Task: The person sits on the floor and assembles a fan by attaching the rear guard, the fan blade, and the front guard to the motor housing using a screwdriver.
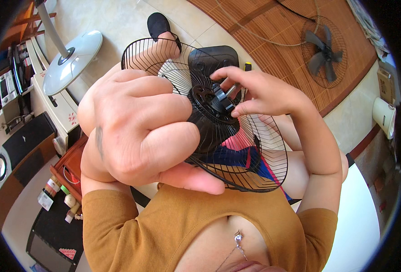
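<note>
- In the head view, two hands are seen at one black wire fan cage (201, 107), which is tilted above the thighs (295, 171), in front of the torso.
- The left hand (141, 120) is curled, its knuckles turned up and its thumb stretched out over the cage's near side; whether the rim is gripped cannot be told, since the palm is hidden.
- The right hand (250, 93) is half curled, thumb and forefinger parted around one black ribbed knob (223, 100) at the cage's centre; whether the knob is firmly pinched cannot be told.
- One metal shaft (232, 90) is seen sticking out from the knob.
- One black rounded piece (211, 58) is partly covered by the cage wires.
- A second cage (309, 69), with one dark bladed fan rotor (326, 55), is laid on one brown mat (254, 27).
- One white round base (87, 50), one grey pole (51, 27), one black slipper (157, 23) and one white bin (384, 117) are also shown.
</note>
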Tool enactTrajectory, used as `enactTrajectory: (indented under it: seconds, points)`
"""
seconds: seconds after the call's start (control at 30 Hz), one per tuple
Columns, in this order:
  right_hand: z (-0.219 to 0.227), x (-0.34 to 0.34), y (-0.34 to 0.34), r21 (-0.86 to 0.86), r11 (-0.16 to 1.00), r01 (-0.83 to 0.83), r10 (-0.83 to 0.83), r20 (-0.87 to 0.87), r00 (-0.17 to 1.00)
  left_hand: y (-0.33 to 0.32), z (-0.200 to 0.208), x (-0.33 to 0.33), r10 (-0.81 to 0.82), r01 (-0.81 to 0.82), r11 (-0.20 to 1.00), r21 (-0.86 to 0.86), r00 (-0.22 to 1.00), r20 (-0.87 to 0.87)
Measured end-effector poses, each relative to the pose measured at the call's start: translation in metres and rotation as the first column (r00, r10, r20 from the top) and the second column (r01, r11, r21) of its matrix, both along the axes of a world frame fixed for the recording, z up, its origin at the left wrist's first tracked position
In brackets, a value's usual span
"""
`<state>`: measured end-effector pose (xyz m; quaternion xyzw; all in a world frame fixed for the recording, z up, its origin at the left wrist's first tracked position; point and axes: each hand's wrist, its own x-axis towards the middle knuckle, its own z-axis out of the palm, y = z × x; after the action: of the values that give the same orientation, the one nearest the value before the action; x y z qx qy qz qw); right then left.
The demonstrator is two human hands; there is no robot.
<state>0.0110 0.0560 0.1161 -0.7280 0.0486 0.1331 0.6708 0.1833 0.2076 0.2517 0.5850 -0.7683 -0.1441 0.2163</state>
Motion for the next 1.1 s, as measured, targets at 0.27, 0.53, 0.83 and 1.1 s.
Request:
enactTrajectory:
  seconds: [0.27, 0.53, 0.83, 1.1]
  points:
    - [-0.002, 0.016, -0.009, 0.071, 0.991, -0.116, 0.114, 0.027, 0.993, 0.003, -0.002, 0.000, 0.011, -0.012, 0.999, -0.047, 1.000, -0.011]
    - [0.000, 0.019, -0.006, -0.032, 0.983, -0.178, 0.181, 0.153, 0.972, 0.005, -0.009, 0.003, -0.006, 0.001, 0.997, -0.073, 0.997, -0.073]
    - [0.006, 0.021, 0.008, -0.410, 0.890, -0.198, 0.125, -0.200, 0.972, 0.004, -0.008, 0.000, -0.012, 0.008, 0.998, -0.068, 0.998, -0.060]
    - [0.007, 0.014, -0.014, -0.122, 0.961, -0.249, 0.240, -0.088, 0.967, 0.004, -0.008, 0.000, -0.027, 0.024, 0.998, -0.059, 0.999, -0.045]
